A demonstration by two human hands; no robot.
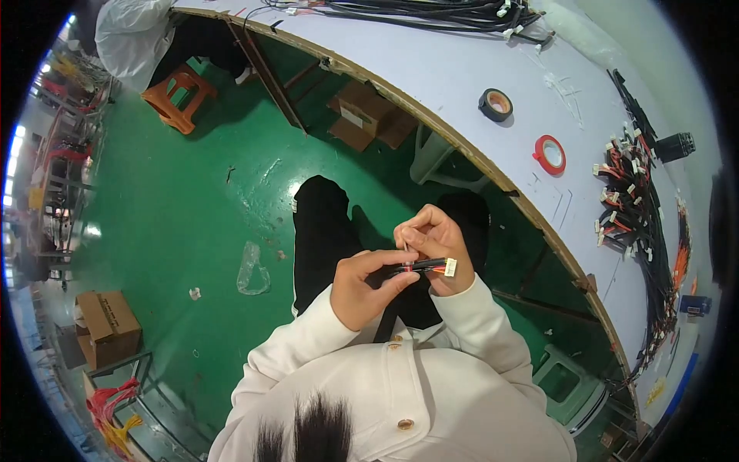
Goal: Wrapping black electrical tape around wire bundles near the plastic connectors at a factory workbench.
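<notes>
Over my lap, a short wire harness (433, 265) with black sleeving, red and orange wires and a white connector (450, 267) at its right end is pinched by my left hand (360, 283). A band of red shows around the sleeving between thumb and fingers. Just above it, my right hand (440, 245) has thumb and forefinger closed on a thin, short item beside the left fingertips. Too little of that item shows to name it. The connector sticks out below the right hand's fingers.
On the white table (454, 73) lie a black tape roll (496, 105), a red tape roll (550, 155) and a pile of connector harnesses (635, 204). Black cables (431, 17) run along its far side. An orange stool (178, 98) and cardboard boxes (112, 323) stand on the green floor.
</notes>
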